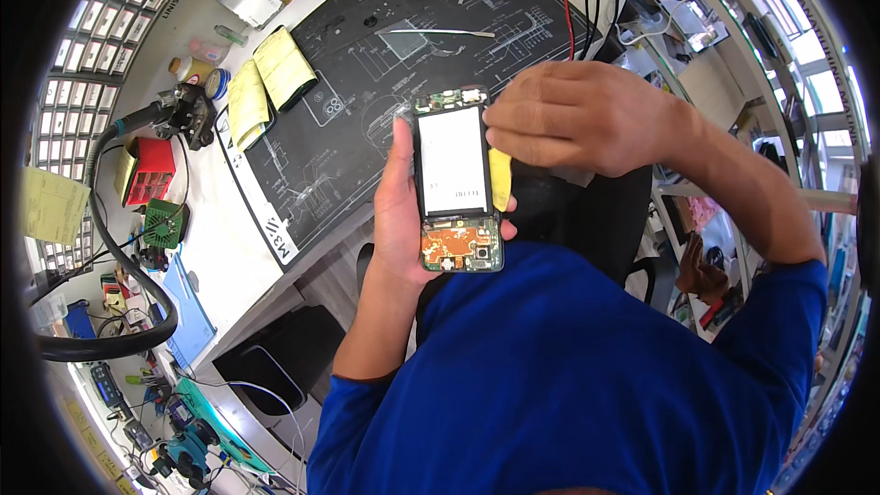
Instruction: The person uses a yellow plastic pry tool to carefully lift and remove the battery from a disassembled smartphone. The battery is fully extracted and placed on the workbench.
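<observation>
My left hand (397, 211) holds an opened smartphone (456, 179), thumb along one long side and fingertips round the other. Its back cover is off, so a white battery (452, 160) shows between the boards at top and bottom. My right hand (573, 119) is closed in a pinch at the phone's upper right edge; what the fingertips hold, if anything, is hidden. Below them, along the phone's right side, lies a yellow piece (500, 179) of unclear material, partly covered by my right hand.
A dark work mat (367, 64) covers the table beyond the phone, with a thin pale tool (440, 33) on it. Yellow paper (284, 69) lies at its left edge. A black hose (101, 165) curves along the left. Red and black cables (566, 0) hang at the far right.
</observation>
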A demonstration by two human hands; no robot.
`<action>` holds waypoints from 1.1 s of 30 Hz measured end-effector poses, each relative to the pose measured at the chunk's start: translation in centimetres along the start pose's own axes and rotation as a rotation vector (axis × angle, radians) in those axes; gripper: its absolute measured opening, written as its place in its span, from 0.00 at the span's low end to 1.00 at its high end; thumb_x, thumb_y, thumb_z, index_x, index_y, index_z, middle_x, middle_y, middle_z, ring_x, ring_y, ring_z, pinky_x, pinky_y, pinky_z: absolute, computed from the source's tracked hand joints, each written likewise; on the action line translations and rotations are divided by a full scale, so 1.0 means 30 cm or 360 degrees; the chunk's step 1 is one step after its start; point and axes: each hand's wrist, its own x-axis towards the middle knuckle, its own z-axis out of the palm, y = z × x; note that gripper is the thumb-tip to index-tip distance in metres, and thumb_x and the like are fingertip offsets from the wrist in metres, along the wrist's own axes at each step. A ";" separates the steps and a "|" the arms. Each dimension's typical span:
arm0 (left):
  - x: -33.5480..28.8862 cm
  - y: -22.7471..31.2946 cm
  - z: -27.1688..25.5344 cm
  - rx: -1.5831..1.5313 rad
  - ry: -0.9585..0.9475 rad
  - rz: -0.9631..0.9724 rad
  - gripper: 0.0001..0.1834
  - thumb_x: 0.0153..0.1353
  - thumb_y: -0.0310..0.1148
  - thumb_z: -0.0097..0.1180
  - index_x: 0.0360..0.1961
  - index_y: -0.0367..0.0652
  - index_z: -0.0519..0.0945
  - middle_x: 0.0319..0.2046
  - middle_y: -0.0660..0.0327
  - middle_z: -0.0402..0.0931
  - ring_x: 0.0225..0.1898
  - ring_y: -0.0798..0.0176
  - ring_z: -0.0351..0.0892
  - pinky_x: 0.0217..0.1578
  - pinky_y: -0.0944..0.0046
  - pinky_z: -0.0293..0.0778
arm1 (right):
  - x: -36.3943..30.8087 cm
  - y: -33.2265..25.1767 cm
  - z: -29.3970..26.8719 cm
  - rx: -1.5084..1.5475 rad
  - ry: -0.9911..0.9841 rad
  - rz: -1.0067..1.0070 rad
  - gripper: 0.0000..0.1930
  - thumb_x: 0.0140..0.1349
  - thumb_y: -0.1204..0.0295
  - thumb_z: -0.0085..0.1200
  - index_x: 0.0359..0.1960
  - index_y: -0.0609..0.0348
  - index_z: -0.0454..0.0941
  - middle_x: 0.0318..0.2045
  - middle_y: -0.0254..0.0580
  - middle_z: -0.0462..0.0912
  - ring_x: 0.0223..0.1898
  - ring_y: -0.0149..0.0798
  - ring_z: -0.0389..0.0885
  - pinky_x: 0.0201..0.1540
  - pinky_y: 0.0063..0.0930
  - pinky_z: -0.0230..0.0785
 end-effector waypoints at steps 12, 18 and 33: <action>0.007 -0.058 0.088 -0.0050 -0.0102 -0.0053 0.49 0.76 0.76 0.35 0.68 0.38 0.74 0.47 0.43 0.86 0.42 0.41 0.92 0.38 0.41 0.94 | 0.040 0.065 -0.121 0.0199 0.0013 -0.0338 0.09 0.55 0.74 0.67 0.31 0.62 0.78 0.42 0.44 0.82 0.38 0.44 0.84 0.34 0.35 0.81; 0.009 -0.059 0.110 -0.0099 -0.0134 -0.0126 0.50 0.75 0.78 0.34 0.69 0.38 0.73 0.47 0.43 0.86 0.42 0.42 0.92 0.38 0.42 0.93 | 0.040 0.075 -0.140 0.0297 0.0013 -0.0348 0.10 0.55 0.78 0.69 0.29 0.64 0.77 0.39 0.44 0.81 0.35 0.44 0.84 0.32 0.35 0.80; 0.037 -0.099 0.153 -0.0174 -0.0131 -0.0066 0.54 0.71 0.81 0.34 0.72 0.39 0.71 0.51 0.45 0.85 0.43 0.42 0.92 0.38 0.42 0.93 | -0.003 0.114 -0.153 0.0177 0.0088 -0.0388 0.12 0.55 0.68 0.64 0.36 0.57 0.75 0.37 0.40 0.75 0.37 0.43 0.80 0.36 0.37 0.76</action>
